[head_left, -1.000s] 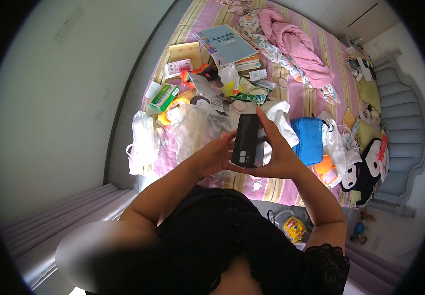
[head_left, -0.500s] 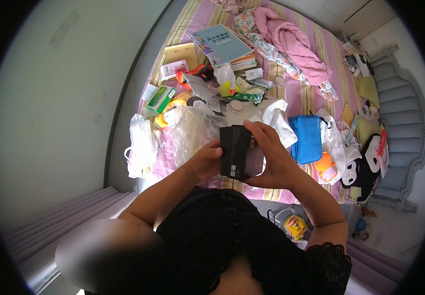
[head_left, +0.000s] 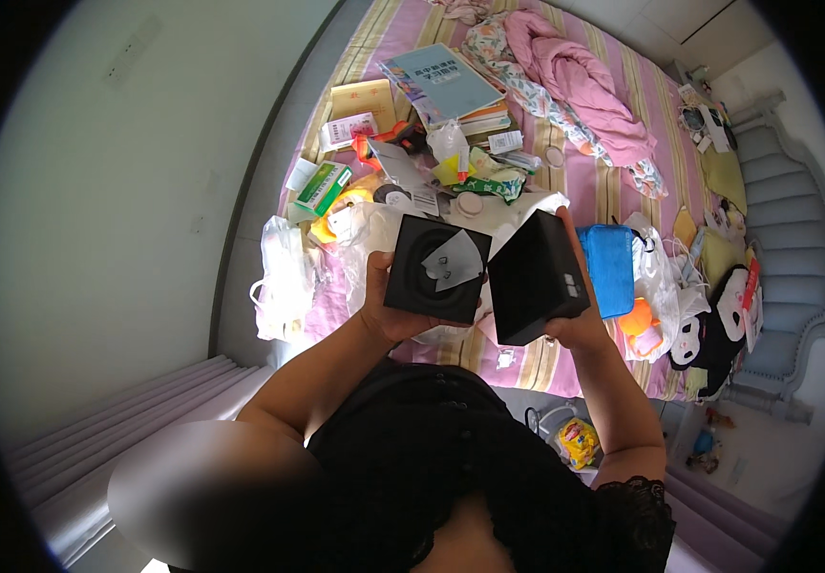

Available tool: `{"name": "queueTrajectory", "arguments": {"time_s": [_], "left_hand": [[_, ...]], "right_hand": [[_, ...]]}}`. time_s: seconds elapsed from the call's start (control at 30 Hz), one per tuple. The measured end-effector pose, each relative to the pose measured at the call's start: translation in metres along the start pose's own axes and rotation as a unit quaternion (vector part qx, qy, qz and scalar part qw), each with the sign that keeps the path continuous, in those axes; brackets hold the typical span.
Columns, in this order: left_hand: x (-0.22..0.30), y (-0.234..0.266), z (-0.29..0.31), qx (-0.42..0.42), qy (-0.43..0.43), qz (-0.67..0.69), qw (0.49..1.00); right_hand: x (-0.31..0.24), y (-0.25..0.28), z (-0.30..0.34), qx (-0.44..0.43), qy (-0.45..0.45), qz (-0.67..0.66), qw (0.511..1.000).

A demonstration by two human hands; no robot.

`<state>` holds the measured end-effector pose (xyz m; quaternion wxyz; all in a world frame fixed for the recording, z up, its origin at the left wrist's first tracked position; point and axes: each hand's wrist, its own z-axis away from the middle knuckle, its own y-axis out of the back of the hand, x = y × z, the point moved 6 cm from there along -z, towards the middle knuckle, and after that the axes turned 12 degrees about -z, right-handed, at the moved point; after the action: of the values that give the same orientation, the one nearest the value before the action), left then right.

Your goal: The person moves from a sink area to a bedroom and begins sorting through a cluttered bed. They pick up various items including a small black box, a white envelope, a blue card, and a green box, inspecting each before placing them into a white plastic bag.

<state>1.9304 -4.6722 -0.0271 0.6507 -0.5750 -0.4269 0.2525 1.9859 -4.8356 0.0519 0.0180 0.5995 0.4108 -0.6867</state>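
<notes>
My left hand (head_left: 386, 317) grips the black box base (head_left: 411, 258) from its left side and below, with its open top facing up. A black insert with a round recess fills the base, and a pale, thin sheet (head_left: 458, 258) lies over part of it. Two small dark marks show on the sheet. To the right, my right hand (head_left: 581, 327) is closed around the black box lid (head_left: 533, 282), which is tilted with its hollow side toward the base. The two box parts are apart at the top and close together at their facing edges. Some right-hand fingers are hidden behind the lid.
On the striped bed (head_left: 460, 358) lie clear plastic bags (head_left: 284, 267), a green-and-white carton (head_left: 323, 188), stacked books (head_left: 446, 81), a blue case (head_left: 607, 267), an orange plush toy (head_left: 638, 320) and a pink blanket (head_left: 580, 81). A padded headboard (head_left: 785, 210) stands at right.
The box, closed before, is now in two parts. My right hand has drawn the lid off to the right, and my left hand has turned the base so its inside shows.
</notes>
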Motion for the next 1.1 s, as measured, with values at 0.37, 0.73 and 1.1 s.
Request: {"name": "queueTrajectory", "arguments": {"time_s": [0.37,0.73,1.1], "left_hand": [[0.068,-0.021,0.002,0.038,-0.177,-0.061,0.982],[0.073,-0.023,0.02,0.06,-0.194,-0.077,0.976],[0.081,-0.024,0.076,0.154,-0.23,-0.106,0.955]], "right_hand": [[0.013,0.031,0.013,0.019,-0.069,0.024,0.997],[0.077,0.01,-0.091,0.048,-0.158,-0.356,0.92],[0.016,-0.091,-0.134,0.028,0.326,0.36,0.874]]}}
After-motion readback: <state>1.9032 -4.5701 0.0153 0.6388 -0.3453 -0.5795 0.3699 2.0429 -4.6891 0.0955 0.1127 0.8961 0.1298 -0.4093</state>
